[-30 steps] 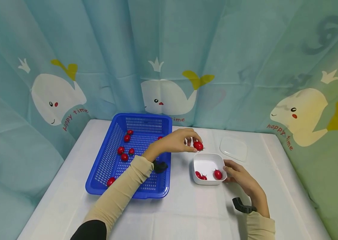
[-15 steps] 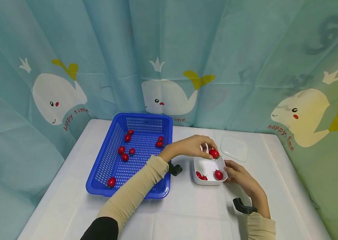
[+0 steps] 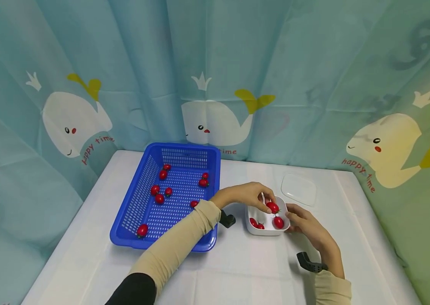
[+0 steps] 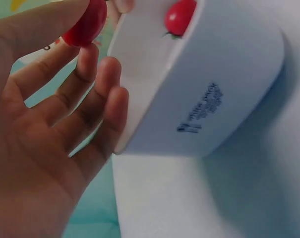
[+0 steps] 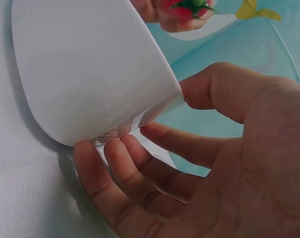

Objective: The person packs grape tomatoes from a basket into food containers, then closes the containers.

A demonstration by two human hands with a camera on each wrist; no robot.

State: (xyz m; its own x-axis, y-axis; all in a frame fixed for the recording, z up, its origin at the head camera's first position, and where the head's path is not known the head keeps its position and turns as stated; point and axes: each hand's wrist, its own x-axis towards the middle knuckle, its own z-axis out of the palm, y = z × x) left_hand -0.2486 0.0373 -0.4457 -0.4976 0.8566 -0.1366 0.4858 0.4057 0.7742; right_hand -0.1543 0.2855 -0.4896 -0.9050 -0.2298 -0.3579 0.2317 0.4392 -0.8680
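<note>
My left hand pinches a red cherry tomato between thumb and fingers, over the inside of a small white container. Close up, the left wrist view has this tomato beside the container's rim. Several cherry tomatoes lie on the container's floor near its front. At the container's right side, my right hand holds it, thumb at the rim and fingertips against the outer wall. The held tomato's green calyx faces the right wrist view.
A blue plastic basket with several cherry tomatoes stands to the left on the white-covered table. Behind the container, to the right, lies a flat translucent lid. A whale-printed curtain hangs behind.
My left hand has carried the tomato rightward and then down, from behind the container to inside its rim. My right hand has stayed at the container's side.
</note>
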